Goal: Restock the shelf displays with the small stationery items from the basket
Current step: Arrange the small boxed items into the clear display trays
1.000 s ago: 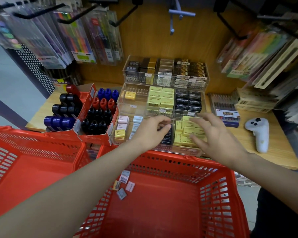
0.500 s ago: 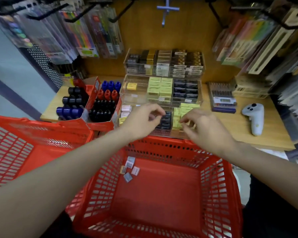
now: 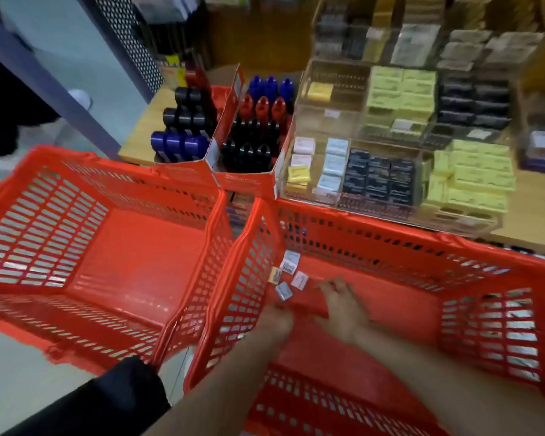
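Deep in the red basket [image 3: 390, 243], both hands reach toward small packets [image 3: 291, 278] near its left wall; grips unclear, so pinching singly seems wise.

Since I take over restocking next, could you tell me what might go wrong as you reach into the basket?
The small wrapped stationery packets lie against the slotted wall of the right-hand red plastic basket; a clumsy grab could push one into a slot. Both hands crowd one corner and may knock packets aside. The clear acrylic display tray sits at the shelf edge, easily bumped.
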